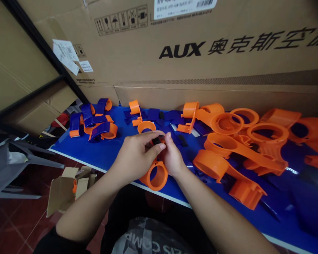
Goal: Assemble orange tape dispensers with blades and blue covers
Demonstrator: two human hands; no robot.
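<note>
My left hand (pixel 134 155) is closed, its thumb and forefinger pinching a small black piece (pixel 156 140) at the top of an orange plastic tape dispenser (pixel 163 177). My right hand (pixel 174 158) wraps the dispenser's other side, thumb pointing up. The dispenser's round hub hangs below both hands, near the table's front edge; my fingers hide most of its upper part. Just beyond my hands stands another orange dispenser frame (pixel 146 126). Flat dark blue plastic pieces (pixel 153 114) and a small black part (pixel 183 140) lie around it.
Many orange dispenser frames (pixel 237 148) are heaped on the right of the blue table (pixel 76 146). Orange-and-blue dispensers (pixel 99 130) are grouped at the left. A large cardboard box (pixel 201 70) walls off the back. An open carton (pixel 55 194) and grey stool (pixel 7 176) stand on the floor.
</note>
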